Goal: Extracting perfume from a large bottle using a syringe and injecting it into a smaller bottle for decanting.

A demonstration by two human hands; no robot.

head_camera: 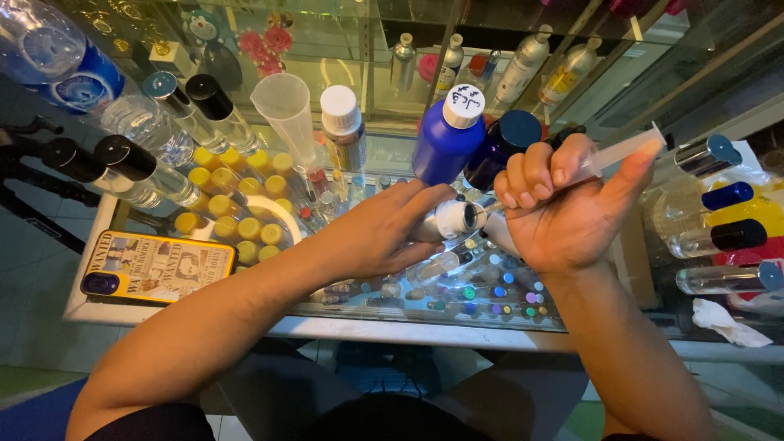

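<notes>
My right hand [563, 204] is closed around a clear plastic syringe [625, 149], thumb on the plunger end, with its tip aimed left at the mouth of a small silvery bottle [452, 220]. My left hand [384, 229] lies over that small bottle and holds it steady on the glass counter [245, 314]. Just behind the hands stand a blue plastic bottle with a white cap [449, 135] and a dark blue bottle [506, 140].
A clear measuring cup [286, 106], a white-capped vial [343, 122], black-capped glass bottles [155, 175] and yellow caps [237, 204] fill the left. A phone in a yellow case [155, 265] lies front left. Capped bottles [719, 237] and a crumpled tissue [727, 322] sit right.
</notes>
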